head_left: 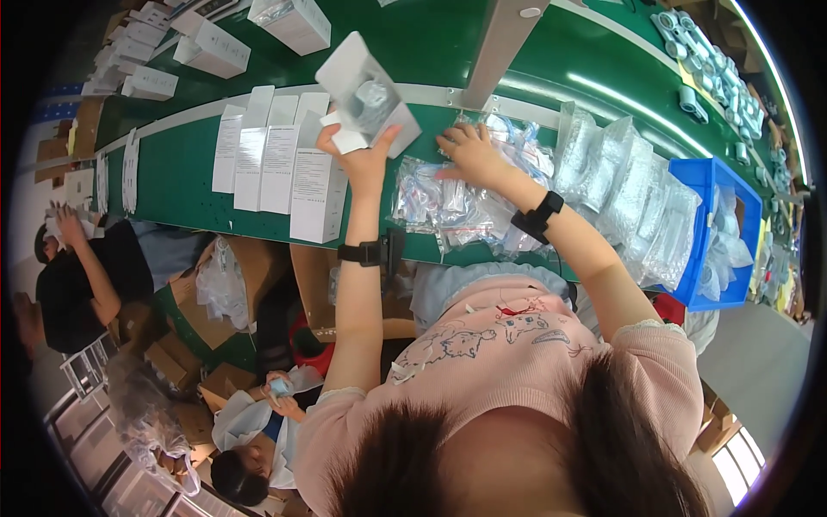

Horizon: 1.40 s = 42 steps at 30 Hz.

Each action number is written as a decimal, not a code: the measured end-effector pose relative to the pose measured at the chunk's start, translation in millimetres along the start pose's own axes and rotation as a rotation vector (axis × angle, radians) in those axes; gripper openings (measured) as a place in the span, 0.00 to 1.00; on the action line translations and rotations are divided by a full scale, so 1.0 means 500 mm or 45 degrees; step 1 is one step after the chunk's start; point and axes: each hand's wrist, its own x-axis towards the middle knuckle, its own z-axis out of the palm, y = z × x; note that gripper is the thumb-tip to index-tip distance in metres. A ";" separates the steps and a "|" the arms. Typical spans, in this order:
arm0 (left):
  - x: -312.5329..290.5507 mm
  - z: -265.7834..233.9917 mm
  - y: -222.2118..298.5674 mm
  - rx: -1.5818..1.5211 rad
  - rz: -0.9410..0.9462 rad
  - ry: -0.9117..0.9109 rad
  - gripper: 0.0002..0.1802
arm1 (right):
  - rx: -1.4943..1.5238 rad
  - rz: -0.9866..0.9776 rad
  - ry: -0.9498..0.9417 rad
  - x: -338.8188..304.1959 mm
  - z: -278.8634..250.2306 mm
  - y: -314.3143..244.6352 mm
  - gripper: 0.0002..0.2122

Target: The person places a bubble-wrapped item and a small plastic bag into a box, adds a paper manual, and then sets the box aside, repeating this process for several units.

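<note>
My left hand (pixel 362 159) grips a white carton (pixel 343 67), tilted above the green bench with its open end toward me. Inside the carton a clear-wrapped item (pixel 373 99) shows; its kind is hard to make out. My right hand (pixel 474 157) rests with fingers spread on a heap of small clear plastic bags (pixel 431 202) that hold white, blue and red parts. Just left of my left hand, several white cartons (pixel 317 198) with printed sides stand in a row, their flaps up.
Bubble-wrap pouches (pixel 622 177) lie right of the bags, beside a blue bin (pixel 728 246). A metal post (pixel 508 47) rises at the bench's back rail. More cartons (pixel 211 47) and grey-white devices (pixel 702 65) sit beyond. Two other people (pixel 90 267) are at left.
</note>
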 end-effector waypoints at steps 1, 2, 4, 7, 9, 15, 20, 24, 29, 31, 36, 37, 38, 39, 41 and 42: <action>-0.006 0.009 0.000 -0.028 0.034 -0.060 0.44 | 0.001 -0.007 -0.006 -0.004 -0.005 -0.005 0.19; -0.009 0.024 0.007 -0.064 0.071 -0.124 0.44 | -0.037 -0.072 -0.143 -0.010 -0.019 -0.006 0.19; -0.006 0.029 0.015 -0.100 0.105 -0.184 0.43 | -0.110 -0.205 -0.417 -0.022 -0.038 -0.006 0.20; 0.014 0.009 0.039 -0.323 0.217 -0.367 0.34 | 0.029 -0.271 -0.391 -0.035 -0.044 0.007 0.21; 0.031 0.004 0.082 -0.170 0.185 -0.403 0.29 | 0.092 -0.296 -0.371 -0.047 -0.059 0.020 0.22; 0.066 -0.038 0.137 0.306 -0.098 -0.549 0.09 | 0.784 -0.285 0.445 -0.015 -0.198 -0.048 0.15; 0.093 -0.028 0.102 0.235 -0.136 -0.390 0.07 | 0.487 -0.573 0.818 0.094 -0.241 -0.077 0.13; 0.112 -0.016 0.084 -0.022 -0.429 -0.371 0.07 | 0.065 -0.847 0.220 0.146 -0.187 -0.072 0.16; 0.099 -0.037 0.045 -0.189 -0.467 -0.295 0.08 | 0.136 -0.561 0.627 0.114 -0.190 -0.067 0.31; 0.094 -0.040 0.033 -0.183 -0.397 -0.372 0.13 | 0.489 -0.400 0.621 0.123 -0.122 -0.055 0.35; 0.067 -0.090 0.039 -0.618 -0.333 -0.231 0.32 | 1.247 0.060 0.454 0.172 -0.061 -0.032 0.49; 0.055 -0.139 0.004 0.195 -0.115 -0.361 0.40 | 1.270 0.100 0.404 0.184 -0.066 -0.038 0.52; 0.043 -0.173 -0.019 1.005 0.117 -0.460 0.47 | 1.273 0.095 0.414 0.206 -0.065 -0.036 0.52; 0.028 -0.177 -0.019 1.005 0.131 -0.462 0.47 | 1.264 0.126 0.545 0.238 -0.063 -0.019 0.51; -0.005 -0.168 -0.017 1.581 -0.200 -0.915 0.51 | 1.240 0.194 0.807 0.297 -0.059 0.020 0.51; -0.020 -0.168 -0.025 1.585 -0.186 -0.917 0.51 | 1.241 0.197 0.820 0.319 -0.060 0.032 0.51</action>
